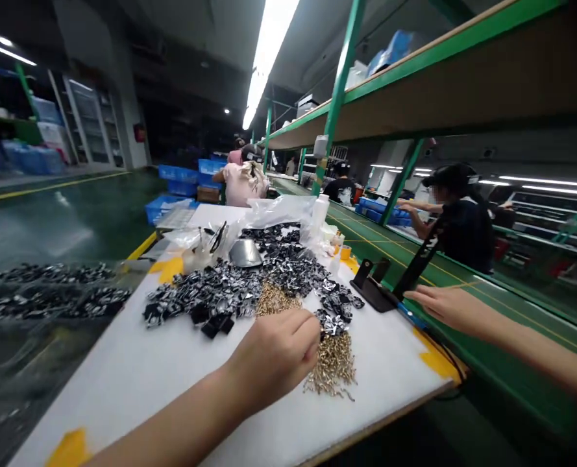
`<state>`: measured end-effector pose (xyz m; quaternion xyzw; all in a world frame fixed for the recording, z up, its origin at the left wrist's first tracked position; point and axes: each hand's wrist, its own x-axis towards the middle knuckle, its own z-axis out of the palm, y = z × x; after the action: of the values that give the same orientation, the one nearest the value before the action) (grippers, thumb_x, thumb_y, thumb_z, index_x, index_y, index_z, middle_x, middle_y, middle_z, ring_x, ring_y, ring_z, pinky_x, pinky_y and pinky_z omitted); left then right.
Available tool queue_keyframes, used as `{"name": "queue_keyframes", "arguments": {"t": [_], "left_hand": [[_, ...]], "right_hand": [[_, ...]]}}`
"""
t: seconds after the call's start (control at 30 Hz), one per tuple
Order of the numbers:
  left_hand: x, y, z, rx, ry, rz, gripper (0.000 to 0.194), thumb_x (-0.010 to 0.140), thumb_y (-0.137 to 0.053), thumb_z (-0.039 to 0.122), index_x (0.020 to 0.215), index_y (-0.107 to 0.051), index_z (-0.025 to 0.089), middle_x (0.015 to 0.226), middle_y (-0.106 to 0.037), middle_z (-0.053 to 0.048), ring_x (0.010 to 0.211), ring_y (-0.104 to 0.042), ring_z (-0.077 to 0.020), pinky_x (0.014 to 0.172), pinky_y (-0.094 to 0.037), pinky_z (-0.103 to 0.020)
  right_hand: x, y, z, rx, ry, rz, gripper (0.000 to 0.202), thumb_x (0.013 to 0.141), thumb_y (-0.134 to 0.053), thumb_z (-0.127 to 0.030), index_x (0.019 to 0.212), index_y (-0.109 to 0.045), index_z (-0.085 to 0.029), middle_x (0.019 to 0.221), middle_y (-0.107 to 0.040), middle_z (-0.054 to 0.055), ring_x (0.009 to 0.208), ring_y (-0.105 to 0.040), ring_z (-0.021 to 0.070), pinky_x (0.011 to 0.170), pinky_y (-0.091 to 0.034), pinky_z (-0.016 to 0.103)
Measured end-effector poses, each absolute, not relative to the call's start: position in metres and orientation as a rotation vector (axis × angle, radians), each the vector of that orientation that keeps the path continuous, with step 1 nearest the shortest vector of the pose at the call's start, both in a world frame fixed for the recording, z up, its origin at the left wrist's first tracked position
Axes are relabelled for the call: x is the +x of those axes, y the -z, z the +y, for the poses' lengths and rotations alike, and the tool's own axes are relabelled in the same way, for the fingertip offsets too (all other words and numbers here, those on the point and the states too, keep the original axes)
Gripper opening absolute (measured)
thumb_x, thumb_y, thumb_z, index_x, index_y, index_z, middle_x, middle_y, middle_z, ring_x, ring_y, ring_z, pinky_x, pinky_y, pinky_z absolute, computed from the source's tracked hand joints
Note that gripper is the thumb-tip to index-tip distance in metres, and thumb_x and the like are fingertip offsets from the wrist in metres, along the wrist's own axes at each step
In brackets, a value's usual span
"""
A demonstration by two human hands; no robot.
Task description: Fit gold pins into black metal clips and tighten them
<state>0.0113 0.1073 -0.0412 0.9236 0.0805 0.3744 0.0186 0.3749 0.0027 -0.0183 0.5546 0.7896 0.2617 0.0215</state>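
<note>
My left hand point(281, 347) is curled closed over the front of the table, between the heap of small black-and-silver metal parts and a pile of small brass-coloured pins point(335, 363). Its fingertips are turned away from me, so anything pinched in them is hidden. More brass pins point(276, 298) lie just beyond its knuckles. My right hand point(434, 305) is at the table's right edge, fingers stretched towards a black stand point(378, 295) with a tall slanted plate; whether they touch it I cannot tell. The black-and-silver parts point(230, 285) spread across the table's middle.
On the white tabletop point(171, 389) a metal scoop point(245, 253) rests in the heap, near clear plastic bags and a white bottle point(320, 209). Bagged parts point(49, 292) lie at left. A green conveyor point(512, 311) runs along the right; a co-worker point(463, 220) sits across it.
</note>
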Motion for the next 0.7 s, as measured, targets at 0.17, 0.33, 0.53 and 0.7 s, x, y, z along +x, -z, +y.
{"name": "queue_keyframes", "arguments": {"t": [0.17, 0.33, 0.53, 0.7], "left_hand": [[0.009, 0.043, 0.102, 2.639, -1.412, 0.044, 0.023, 0.070, -0.049, 0.001, 0.060, -0.037, 0.018, 0.075, -0.063, -0.004, 0.072, -0.061, -0.0137, 0.058, -0.048, -0.022], [0.015, 0.046, 0.097, 2.598, -1.472, -0.069, 0.029, 0.068, -0.052, -0.002, 0.057, -0.034, 0.018, 0.078, -0.066, -0.005, 0.071, -0.063, -0.0130, 0.057, -0.050, -0.021], [0.018, 0.042, 0.099, 2.628, -1.544, -0.195, 0.031, 0.066, -0.055, -0.006, 0.056, -0.037, 0.017, 0.078, -0.066, -0.007, 0.075, -0.064, -0.0148, 0.066, -0.054, -0.026], [0.017, 0.042, 0.101, 2.659, -1.541, -0.235, 0.028, 0.067, -0.058, -0.003, 0.057, -0.040, 0.016, 0.076, -0.067, -0.007, 0.074, -0.064, -0.0158, 0.066, -0.055, -0.026]], "right_hand": [[0.409, 0.059, -0.011, 1.691, -0.737, 2.378, 0.049, 0.083, -0.034, -0.009, 0.127, -0.048, -0.027, 0.094, -0.065, 0.007, 0.058, -0.064, 0.0172, 0.046, -0.043, 0.023], [0.424, 0.079, -0.005, 1.730, -0.693, 2.353, 0.059, 0.083, -0.023, -0.003, 0.132, -0.041, -0.030, 0.106, -0.061, 0.007, 0.074, -0.064, 0.0195, 0.060, -0.046, 0.027], [0.430, 0.080, 0.007, 1.648, -0.677, 2.331, 0.060, 0.081, -0.030, 0.000, 0.133, -0.039, -0.029, 0.115, -0.056, 0.010, 0.084, -0.062, 0.0199, 0.064, -0.048, 0.028], [0.421, 0.079, 0.009, 1.575, -0.718, 2.300, 0.059, 0.077, -0.025, 0.007, 0.120, -0.054, -0.021, 0.118, -0.052, 0.016, 0.098, -0.056, 0.0229, 0.068, -0.046, 0.030]]}}
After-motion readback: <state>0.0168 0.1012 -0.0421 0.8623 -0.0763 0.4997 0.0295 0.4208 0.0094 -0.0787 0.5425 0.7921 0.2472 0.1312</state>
